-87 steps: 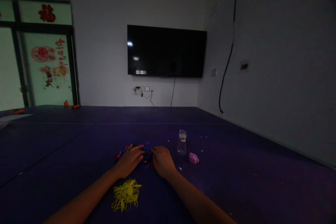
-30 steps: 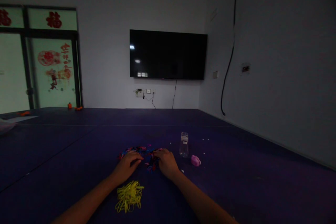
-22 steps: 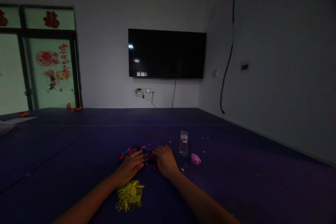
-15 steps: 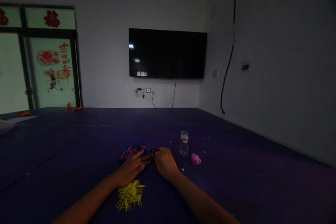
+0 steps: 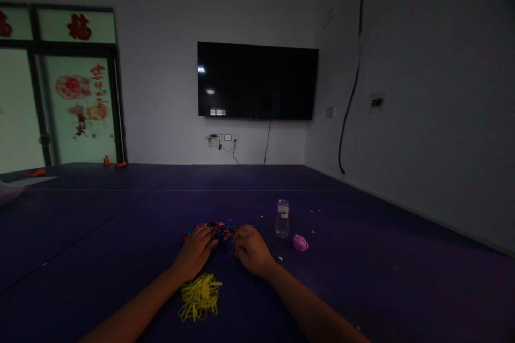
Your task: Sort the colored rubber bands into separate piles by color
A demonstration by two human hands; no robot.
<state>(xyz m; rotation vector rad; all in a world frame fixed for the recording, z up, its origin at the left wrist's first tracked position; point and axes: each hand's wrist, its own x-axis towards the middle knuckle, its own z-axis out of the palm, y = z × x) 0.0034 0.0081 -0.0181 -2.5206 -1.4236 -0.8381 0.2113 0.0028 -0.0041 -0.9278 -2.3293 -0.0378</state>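
Across the purple surface [image 5: 362,257], the left hand [image 5: 195,249], thumb apart, has shifted leftward over the colourful pile [image 5: 223,232].

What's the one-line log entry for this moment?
left hand: on multicolored pile | right hand: at pile's right side | yellow bands: nearer wearer | clear bottle: upright, right

On the surface [image 5: 362,278], an upright bottle [image 5: 282,221] stands right of a pile of bands [image 5: 223,230], a cap [image 5: 300,243] just beside its base.
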